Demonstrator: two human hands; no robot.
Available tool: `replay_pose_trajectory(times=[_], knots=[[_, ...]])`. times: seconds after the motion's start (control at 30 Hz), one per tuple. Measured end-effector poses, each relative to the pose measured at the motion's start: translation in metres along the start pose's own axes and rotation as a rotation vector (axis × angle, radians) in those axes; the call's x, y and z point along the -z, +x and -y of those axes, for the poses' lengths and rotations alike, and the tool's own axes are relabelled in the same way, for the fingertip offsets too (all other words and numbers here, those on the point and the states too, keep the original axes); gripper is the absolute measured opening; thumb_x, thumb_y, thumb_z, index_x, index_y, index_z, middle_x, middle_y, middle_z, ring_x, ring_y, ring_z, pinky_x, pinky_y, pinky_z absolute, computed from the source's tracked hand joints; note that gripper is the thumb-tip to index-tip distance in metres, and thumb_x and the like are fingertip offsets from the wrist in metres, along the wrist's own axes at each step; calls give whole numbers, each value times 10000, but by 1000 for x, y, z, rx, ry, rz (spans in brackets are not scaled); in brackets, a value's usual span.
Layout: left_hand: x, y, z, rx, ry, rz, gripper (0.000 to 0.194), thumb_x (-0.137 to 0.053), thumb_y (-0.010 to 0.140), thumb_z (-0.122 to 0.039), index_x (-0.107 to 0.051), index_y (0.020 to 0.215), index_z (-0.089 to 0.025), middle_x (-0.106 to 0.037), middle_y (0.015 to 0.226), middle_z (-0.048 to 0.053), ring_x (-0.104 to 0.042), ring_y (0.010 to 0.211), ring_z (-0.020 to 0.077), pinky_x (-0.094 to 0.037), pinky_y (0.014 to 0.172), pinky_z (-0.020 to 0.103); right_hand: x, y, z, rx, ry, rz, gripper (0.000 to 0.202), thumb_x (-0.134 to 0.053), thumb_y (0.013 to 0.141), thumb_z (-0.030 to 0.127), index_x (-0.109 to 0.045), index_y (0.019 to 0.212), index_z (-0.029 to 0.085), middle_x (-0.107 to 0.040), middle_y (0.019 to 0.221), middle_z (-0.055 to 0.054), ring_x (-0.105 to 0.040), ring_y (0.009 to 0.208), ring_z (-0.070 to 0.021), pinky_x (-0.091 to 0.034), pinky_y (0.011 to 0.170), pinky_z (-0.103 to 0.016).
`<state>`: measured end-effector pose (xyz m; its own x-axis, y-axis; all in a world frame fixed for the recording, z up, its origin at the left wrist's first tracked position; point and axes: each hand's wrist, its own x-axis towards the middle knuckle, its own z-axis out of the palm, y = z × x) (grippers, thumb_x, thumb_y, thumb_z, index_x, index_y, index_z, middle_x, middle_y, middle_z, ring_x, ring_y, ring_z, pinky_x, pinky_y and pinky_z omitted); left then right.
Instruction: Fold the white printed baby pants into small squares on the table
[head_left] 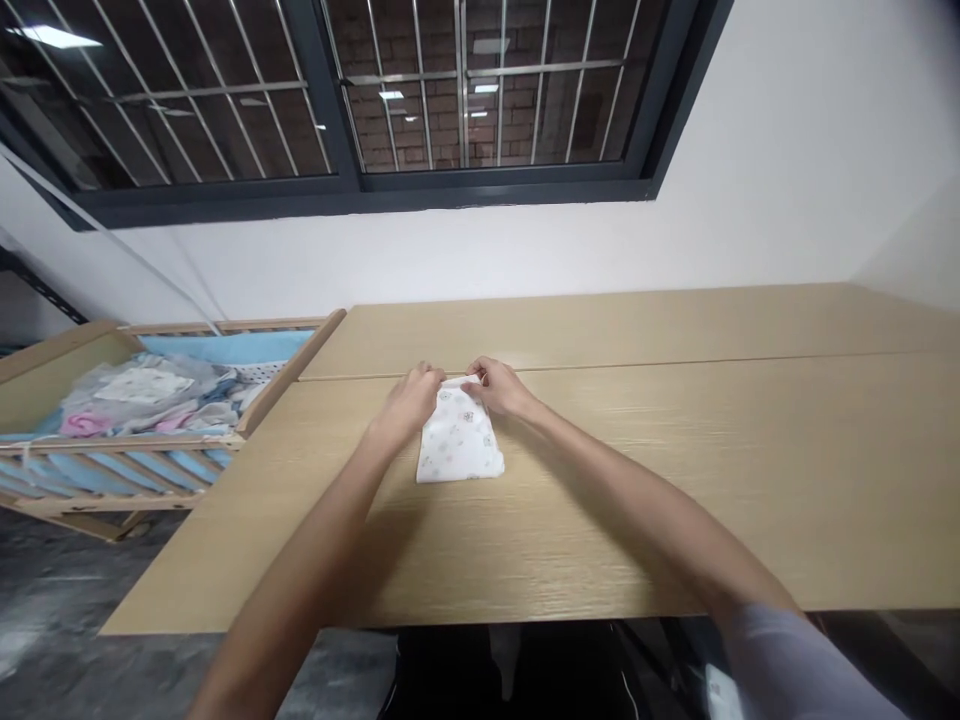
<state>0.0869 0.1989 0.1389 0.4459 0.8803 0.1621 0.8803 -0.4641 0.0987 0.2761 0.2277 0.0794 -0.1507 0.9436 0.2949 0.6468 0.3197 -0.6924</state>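
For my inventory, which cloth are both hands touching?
The white printed cloth on the table, the left hand and right hand at its far end; other cloths lie in the crib.

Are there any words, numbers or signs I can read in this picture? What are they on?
None that can be read.
Cloth: little printed marks, too small to tell if any are letters.
White thing below the table's edge: faint marks, too blurred to read.
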Motion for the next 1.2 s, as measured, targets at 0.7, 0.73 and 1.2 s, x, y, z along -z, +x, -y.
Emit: replay_pose_trajectory(times=[0.7, 0.73, 1.2], knots=[[-51, -127, -78, -6, 227, 158, 364, -500, 1002, -345, -784, 1014, -119, -776, 939, 183, -720, 949, 348, -524, 821, 447, -24, -62, 50, 687, -131, 650, 565, -282, 1080, 455, -346, 1561, 167, -277, 1651, -100, -234, 1534, -202, -192, 1252, -410], [-53, -127, -79, -11, 211, 159, 347, -497, 1003, -321, -796, 980, -145, -780, 880, 162, -728, 905, 338, -528, 804, 447, -27, -64, 46, 668, -118, 694, 581, -267, 1081, 460, -326, 1572, 155, -262, 1653, -103, -204, 1541, -196, -166, 1260, -398], [-60, -118, -72, 26, 249, 145, 484, -492, 1003, -360, -698, 1209, 26, -671, 1195, 344, -716, 1038, 408, -593, 792, 453, -37, -2, -20, 553, -290, 630, 634, -393, 1032, 522, -288, 1595, 249, -191, 1656, -22, -157, 1551, -231, -61, 1276, -468]])
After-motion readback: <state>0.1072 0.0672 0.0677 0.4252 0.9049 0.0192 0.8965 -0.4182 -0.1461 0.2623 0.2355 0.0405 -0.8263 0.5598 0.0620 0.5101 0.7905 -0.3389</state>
